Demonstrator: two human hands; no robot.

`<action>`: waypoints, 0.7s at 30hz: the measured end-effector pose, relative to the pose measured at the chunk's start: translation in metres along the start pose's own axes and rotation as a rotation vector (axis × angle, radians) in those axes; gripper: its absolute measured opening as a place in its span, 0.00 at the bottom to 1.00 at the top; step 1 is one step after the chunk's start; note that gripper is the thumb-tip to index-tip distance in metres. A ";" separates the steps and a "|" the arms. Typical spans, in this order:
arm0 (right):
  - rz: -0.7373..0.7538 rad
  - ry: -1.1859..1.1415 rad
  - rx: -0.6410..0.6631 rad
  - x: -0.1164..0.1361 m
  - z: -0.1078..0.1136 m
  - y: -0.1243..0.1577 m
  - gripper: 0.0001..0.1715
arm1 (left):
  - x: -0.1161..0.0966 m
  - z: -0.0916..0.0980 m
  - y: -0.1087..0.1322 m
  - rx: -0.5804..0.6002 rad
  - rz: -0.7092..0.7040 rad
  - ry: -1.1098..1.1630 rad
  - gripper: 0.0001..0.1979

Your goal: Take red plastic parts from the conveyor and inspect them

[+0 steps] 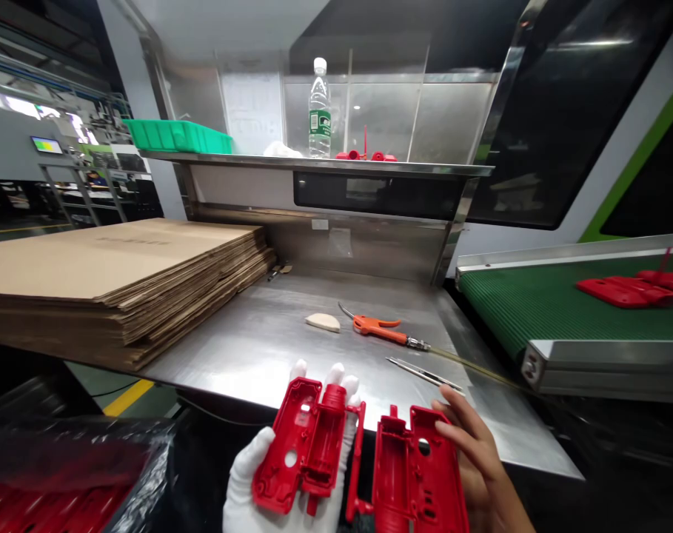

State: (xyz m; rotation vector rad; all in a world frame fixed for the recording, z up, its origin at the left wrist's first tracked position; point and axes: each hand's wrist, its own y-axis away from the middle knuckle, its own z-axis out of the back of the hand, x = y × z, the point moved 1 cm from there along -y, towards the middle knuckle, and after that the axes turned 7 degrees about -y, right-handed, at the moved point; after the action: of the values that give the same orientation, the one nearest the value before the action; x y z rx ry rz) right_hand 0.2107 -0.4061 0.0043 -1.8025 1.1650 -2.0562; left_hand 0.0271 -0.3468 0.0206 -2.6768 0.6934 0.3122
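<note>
My left hand [241, 477], in a white glove, cradles one red plastic moulded housing [328, 451], thumb at its left edge and fingers behind it. A second red moulded housing [392, 474] is gripped at its right edge by my bare right hand [474, 451]. Both show their hollow, ribbed inner sides. Between them stands a thin red runner [357, 459]; whether it still joins both pieces I cannot tell. Beyond my hands, an orange air blow gun [377, 326], a pale curved piece [323, 322] and a thin metal tool like tweezers [422, 372] lie on the steel table [230, 340].
Flat cardboard sheets [119, 259] are stacked at left. A black-lined container [163, 459] with red parts stands lower left. The green conveyor [514, 303] at right carries red mouldings [619, 291]. On the shelf [425, 169] are a green tray [175, 137], a water bottle [320, 111] and red pieces.
</note>
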 end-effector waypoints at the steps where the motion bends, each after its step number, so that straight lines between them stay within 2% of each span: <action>1: 0.001 -0.010 0.001 -0.003 0.001 -0.001 0.21 | -0.002 0.000 0.000 0.011 0.008 -0.014 0.24; 4: 0.016 -0.042 -0.006 -0.012 0.003 -0.004 0.31 | -0.008 0.001 0.000 0.057 0.010 -0.040 0.24; 6: 0.019 -0.059 -0.017 -0.016 0.003 -0.005 0.34 | -0.010 0.002 0.001 0.093 0.038 -0.048 0.26; 10: -0.006 -0.079 -0.053 -0.016 0.000 -0.006 0.23 | -0.012 0.002 0.002 0.133 0.090 -0.080 0.28; 16: -0.047 -0.084 -0.059 -0.014 -0.002 -0.009 0.21 | -0.012 -0.003 0.005 0.183 0.092 -0.092 0.29; 21: -0.009 -0.077 -0.031 -0.017 -0.001 -0.007 0.35 | -0.011 -0.003 0.004 0.206 0.043 -0.058 0.28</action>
State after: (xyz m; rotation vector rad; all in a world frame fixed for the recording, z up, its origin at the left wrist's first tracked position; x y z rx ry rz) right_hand 0.2167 -0.3907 -0.0038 -1.8865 1.1759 -1.9655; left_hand 0.0162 -0.3467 0.0249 -2.4517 0.7249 0.3107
